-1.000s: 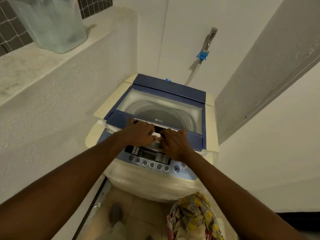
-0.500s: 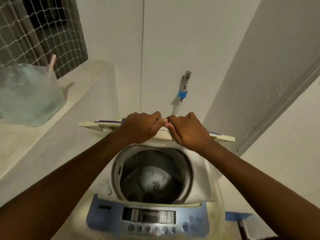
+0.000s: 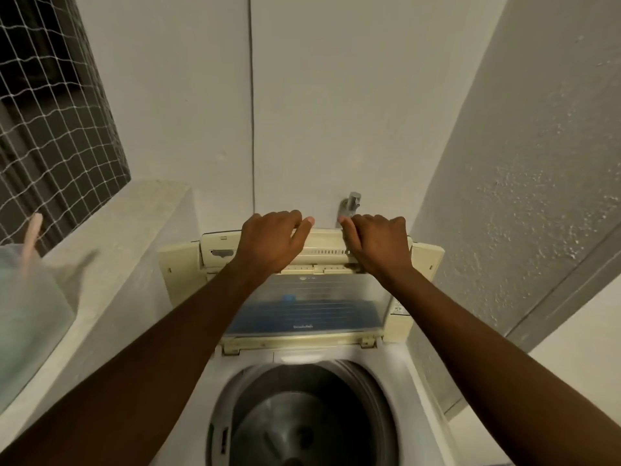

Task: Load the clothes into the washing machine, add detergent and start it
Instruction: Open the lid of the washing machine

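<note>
The top-loading washing machine (image 3: pixel 416 375) fills the lower middle of the head view. Its folding lid (image 3: pixel 312 307) stands raised and folded against the back wall, clear window facing me. My left hand (image 3: pixel 272 240) and my right hand (image 3: pixel 376 243) both grip the lid's top edge, fingers curled over it. The round steel drum (image 3: pixel 302 428) lies uncovered below, with no clothes visible in it. No clothes or detergent show in this view.
A water tap (image 3: pixel 351 203) sticks out of the back wall just behind my right hand. A concrete ledge (image 3: pixel 111 237) runs along the left, carrying a translucent plastic container (image 3: pixel 27 317). A netted window (image 3: pixel 50 112) is at upper left. A wall closes in on the right.
Both hands have lifted the lid from flat on the machine to upright and folded against the wall. The drum is now exposed. My view has tilted upward, so the control panel and clothes are out of sight.
</note>
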